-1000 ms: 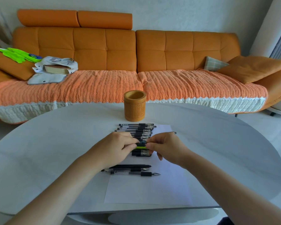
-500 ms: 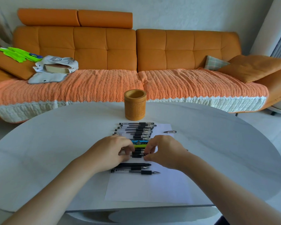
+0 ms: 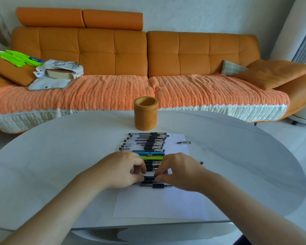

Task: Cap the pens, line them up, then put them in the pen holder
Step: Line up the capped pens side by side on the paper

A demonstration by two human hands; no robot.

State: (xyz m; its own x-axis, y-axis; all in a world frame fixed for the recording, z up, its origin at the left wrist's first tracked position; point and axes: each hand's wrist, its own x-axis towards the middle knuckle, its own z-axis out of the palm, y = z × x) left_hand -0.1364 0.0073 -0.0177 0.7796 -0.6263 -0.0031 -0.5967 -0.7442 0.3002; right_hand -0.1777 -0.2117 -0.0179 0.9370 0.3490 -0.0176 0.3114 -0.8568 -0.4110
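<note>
A row of several capped pens (image 3: 145,144) lies crosswise on a white sheet of paper (image 3: 159,204), with a blue pen (image 3: 149,154) and a green pen (image 3: 151,158) among the black ones. My left hand (image 3: 121,169) and my right hand (image 3: 179,171) meet at the near end of the row, fingertips pinching a black pen (image 3: 149,178) from both sides. An uncapped black pen (image 3: 156,185) lies just in front of them. The round wooden pen holder (image 3: 145,113) stands upright beyond the row, nothing showing above its rim. A loose pen cap (image 3: 183,142) rests right of the paper.
The round white table (image 3: 60,156) ends close to me. Another small pen part (image 3: 201,162) peeks out behind my right hand. Behind the table stands an orange sofa (image 3: 131,55) with a bag (image 3: 58,71), cushions and a green item on it.
Both hands have moved toward me along the row, from the green pen to the black pen at the near end. The blue and green pens now lie uncovered.
</note>
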